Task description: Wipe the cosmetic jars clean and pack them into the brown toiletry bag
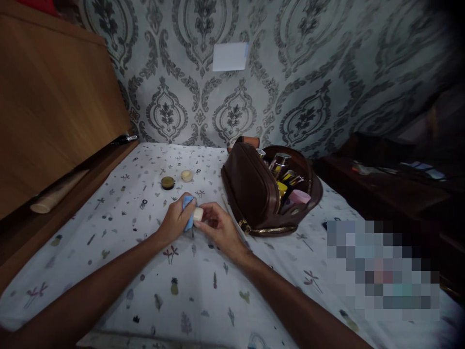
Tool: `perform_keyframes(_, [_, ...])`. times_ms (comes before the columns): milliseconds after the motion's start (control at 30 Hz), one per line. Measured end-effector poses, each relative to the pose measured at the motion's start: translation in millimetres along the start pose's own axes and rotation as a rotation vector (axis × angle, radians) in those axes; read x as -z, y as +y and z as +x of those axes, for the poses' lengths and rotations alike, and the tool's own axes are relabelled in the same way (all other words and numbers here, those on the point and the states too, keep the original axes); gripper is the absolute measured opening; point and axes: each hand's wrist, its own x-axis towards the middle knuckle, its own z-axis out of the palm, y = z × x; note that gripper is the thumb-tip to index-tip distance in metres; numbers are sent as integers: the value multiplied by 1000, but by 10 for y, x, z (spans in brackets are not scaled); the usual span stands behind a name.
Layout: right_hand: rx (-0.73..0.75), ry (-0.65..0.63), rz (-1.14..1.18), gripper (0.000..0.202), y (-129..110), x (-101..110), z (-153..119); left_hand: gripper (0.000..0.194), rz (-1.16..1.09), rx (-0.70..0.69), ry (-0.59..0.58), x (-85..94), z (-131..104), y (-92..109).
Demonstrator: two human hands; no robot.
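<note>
My left hand (177,217) is closed around a light blue cloth (188,203). Between the two hands is a small cream-coloured jar or lid (198,214), pinched by the fingers of my right hand (220,225). The cloth touches or nearly touches its left side; the exact contact is hidden by my fingers. Beyond my hands, a small round olive-brown pot (167,182) and a small round cream pot (186,175) stand on the patterned white sheet (196,300).
To the right stands an unzipped brown cosmetic bag (250,186), with bottles and a pink-topped item (300,196) inside. A wooden cabinet (54,106) borders the left, a patterned wall (167,111) the back. A blurred-out patch (381,271) covers something at lower right.
</note>
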Motion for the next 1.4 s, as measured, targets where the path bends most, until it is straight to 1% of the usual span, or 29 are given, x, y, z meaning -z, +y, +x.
perform_keyframes(100, [47, 28, -63, 33, -20, -5, -14, 34, 14, -3, 15, 3, 12, -13])
perform_keyframes(200, [31, 52, -75, 45, -29, 4, -24, 33, 14, -3, 8, 12, 13, -7])
perform_keyframes(233, [17, 46, -78, 46, -28, 10, -24, 32, 14, -6, 3, 15, 11, 0])
perform_keyframes(333, [-7, -7, -93, 34, -12, 25, -13, 31, 21, -9, 3, 20, 0, 26])
perform_keyframes(433, [6, -11, -67, 30, 9, 24, 1, 31, 21, 2, -1, 17, -3, 28])
perform_keyframes(500, [33, 9, -65, 30, 10, 20, 1, 32, 13, 4, -1, 14, 3, 11])
perform_keyframes(633, [160, 35, -152, 28, -30, 18, -22, 35, -12, 19, 16, 7, 26, -31])
perform_keyframes(700, [195, 38, -181, 27, -53, 19, -33, 38, -26, 30, 23, 7, 37, -40])
perform_keyframes(800, [151, 55, -153, 27, -63, 21, -27, 47, -75, 74, 4, 12, 49, -36])
perform_keyframes(900, [62, 96, -68, 30, -52, 32, 7, 56, -207, 196, -59, 18, 56, -25])
perform_keyframes(967, [17, 120, 14, 32, -44, 44, 35, 63, -287, 238, -89, 20, 61, -25])
perform_keyframes(1033, [-16, 130, 98, 34, -40, 57, 59, 63, -321, 192, -109, 24, 64, -36])
perform_keyframes(1167, [-45, 143, 180, 38, -38, 70, 77, 48, -242, 3, -154, 44, 65, -59])
perform_keyframes(1267, [-49, 144, 167, 40, -37, 71, 71, 41, -168, -38, -173, 64, 67, -48])
perform_keyframes(1400, [-101, 141, 110, 47, -7, 84, 75, 37, -151, -91, -191, 73, 77, -39])
